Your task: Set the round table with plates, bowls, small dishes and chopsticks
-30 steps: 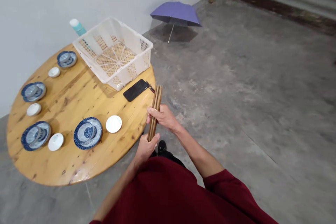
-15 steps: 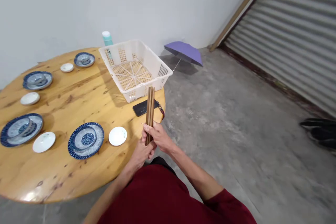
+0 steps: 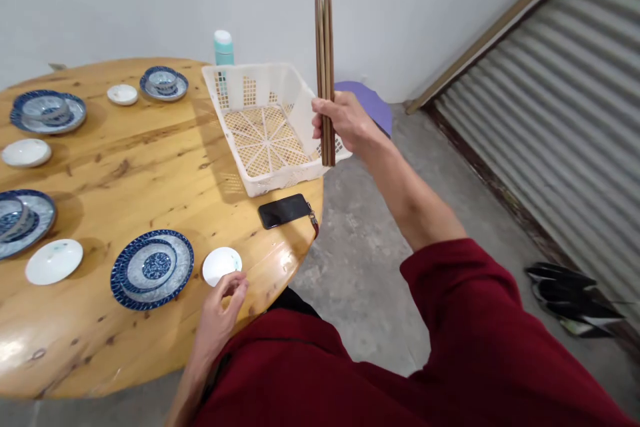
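In my right hand (image 3: 345, 119) I hold a bundle of several brown chopsticks (image 3: 324, 53), upright, raised over the right side of the white plastic basket (image 3: 240, 167). My fingers wrap round its lower part. My left hand (image 3: 223, 307) holds nothing that I can see; its fingers are loosely curled, thumb a little apart. It hovers low at the near edge of a small white dish (image 3: 220, 263); whether it touches the dish I cannot tell. Left of it is a blue-patterned plate (image 3: 123, 278) bearing a smaller blue-and-white dish or bowl (image 3: 157, 265).
On the round wooden table (image 3: 145, 180) stand more blue plates with bowls and white dishes. A black phone (image 3: 284, 211) lies before the basket, a teal bottle (image 3: 223, 50) behind it. On the floor are a purple umbrella (image 3: 367, 103) and black shoes (image 3: 570, 297).
My hands have parted. The right has lifted the chopsticks up and away from me, above the basket's side. The left has let go and moved left to the white dish.
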Motion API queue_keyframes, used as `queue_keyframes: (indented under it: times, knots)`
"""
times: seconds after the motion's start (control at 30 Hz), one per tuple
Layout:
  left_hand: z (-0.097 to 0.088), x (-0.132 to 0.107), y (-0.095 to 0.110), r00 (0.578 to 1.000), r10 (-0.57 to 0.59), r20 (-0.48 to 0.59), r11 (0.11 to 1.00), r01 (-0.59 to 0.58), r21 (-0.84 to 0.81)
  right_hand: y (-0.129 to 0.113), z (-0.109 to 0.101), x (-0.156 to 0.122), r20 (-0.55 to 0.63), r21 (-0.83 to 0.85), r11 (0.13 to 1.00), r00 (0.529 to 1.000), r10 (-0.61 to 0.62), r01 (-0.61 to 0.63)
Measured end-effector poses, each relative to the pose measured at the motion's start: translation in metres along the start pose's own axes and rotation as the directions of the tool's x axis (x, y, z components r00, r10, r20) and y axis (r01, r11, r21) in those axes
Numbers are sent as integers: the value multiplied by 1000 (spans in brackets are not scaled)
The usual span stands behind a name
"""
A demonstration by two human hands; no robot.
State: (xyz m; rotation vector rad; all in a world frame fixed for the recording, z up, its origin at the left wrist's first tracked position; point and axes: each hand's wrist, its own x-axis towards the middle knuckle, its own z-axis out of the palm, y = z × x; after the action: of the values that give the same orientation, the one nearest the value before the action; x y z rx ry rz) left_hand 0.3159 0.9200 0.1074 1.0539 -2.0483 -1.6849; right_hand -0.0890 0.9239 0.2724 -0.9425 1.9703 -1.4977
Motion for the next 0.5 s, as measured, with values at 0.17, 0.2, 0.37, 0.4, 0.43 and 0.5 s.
queue_keyframes:
  times: [0.17,0.2,0.37,0.4,0.43,0.5]
  knots:
    - [-2,9,-10,984,-79,-160,993,92,74,54,-3,105,-44,-183,966,983,177,-182]
    - [0,12,-11,983,-79,-164,991,95,96,70,-2,119,-59,-241,941,972,229,-236]
    - [16,34,-7,981,60,-186,969,-12,246,144,2,156,-102,-519,723,873,476,-455]
    - [19,39,-5,978,103,-179,961,-52,270,156,2,159,-103,-568,671,850,517,-477]
    - [22,44,-3,975,147,-169,952,-93,291,168,2,162,-103,-612,620,827,553,-491]
    - [27,54,0,965,217,-150,931,-158,328,188,1,167,-103,-680,534,786,610,-503]
